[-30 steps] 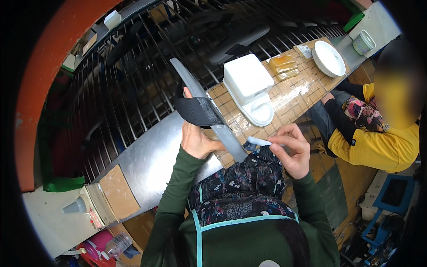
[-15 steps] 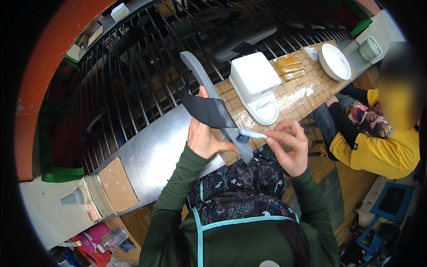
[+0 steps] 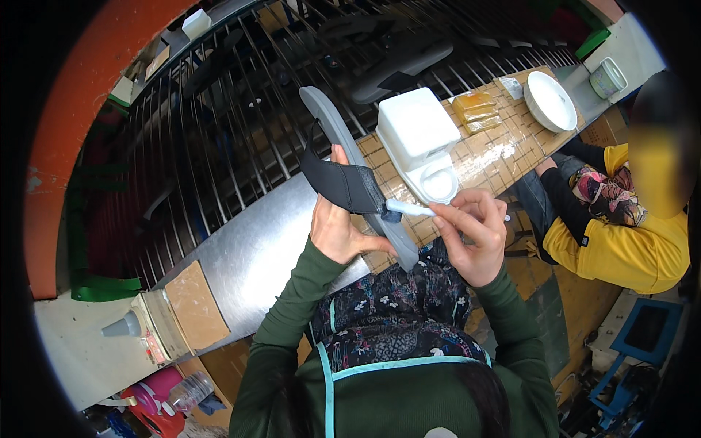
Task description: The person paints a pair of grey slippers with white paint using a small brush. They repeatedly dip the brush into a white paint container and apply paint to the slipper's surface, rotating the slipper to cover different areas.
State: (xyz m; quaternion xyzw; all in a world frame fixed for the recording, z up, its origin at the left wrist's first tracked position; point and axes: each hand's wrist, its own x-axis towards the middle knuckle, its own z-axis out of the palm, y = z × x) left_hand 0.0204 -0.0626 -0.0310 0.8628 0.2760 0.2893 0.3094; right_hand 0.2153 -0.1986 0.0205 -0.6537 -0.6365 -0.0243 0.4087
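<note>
Sandal (image 3: 343,157) one, left hand (image 3: 339,226); brush (image 3: 410,209) one, right hand (image 3: 473,232).

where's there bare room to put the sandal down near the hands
The bare steel ledge between the barred rack and the cardboard block is free. The tiled counter is crowded around the white tub, yellow blocks and bowl.

Brush meets sandal strap above the desk (image 3: 504,150)

The left hand (image 3: 337,226) grips a grey sandal (image 3: 343,146) while the right hand (image 3: 471,233) presses a white brush (image 3: 410,209) to its black strap (image 3: 343,184).
</note>
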